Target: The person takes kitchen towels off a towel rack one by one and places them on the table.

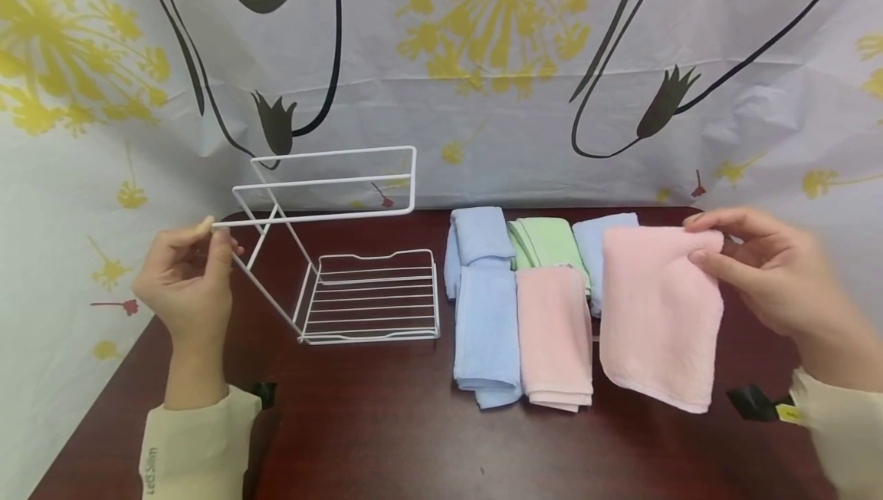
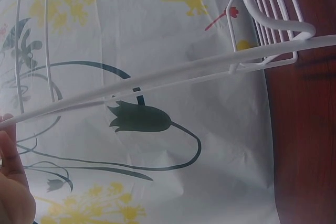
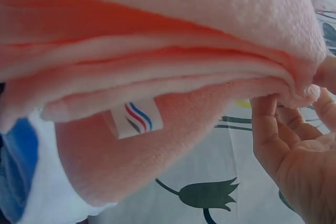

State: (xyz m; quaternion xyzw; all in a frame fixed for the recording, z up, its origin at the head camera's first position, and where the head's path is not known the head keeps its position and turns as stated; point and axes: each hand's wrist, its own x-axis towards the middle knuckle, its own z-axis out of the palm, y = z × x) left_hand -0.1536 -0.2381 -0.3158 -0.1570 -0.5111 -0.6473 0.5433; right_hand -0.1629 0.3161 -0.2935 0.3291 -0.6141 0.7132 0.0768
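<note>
A white wire rack (image 1: 372,331) stands on the left of the dark table, its base low and its frame leaning up to the left. My left hand (image 1: 185,262) pinches the upper corner of that frame between thumb and fingers. At the right, my right hand (image 1: 776,270) pinches a folded pink towel (image 1: 658,316) by its top corner, and the towel hangs down. In the right wrist view, the towel's folded layers and a small white tag (image 3: 137,119) with coloured stripes show. Only part of the left hand (image 2: 13,182) appears in the left wrist view.
Right of the rack lie folded towels: a light blue one (image 1: 486,331) and a pink one (image 1: 555,331) in front, with another blue (image 1: 480,235), a green (image 1: 545,243) and a partly hidden blue one (image 1: 600,228) behind. A flower-patterned sheet (image 1: 469,124) hangs behind the table (image 1: 386,423).
</note>
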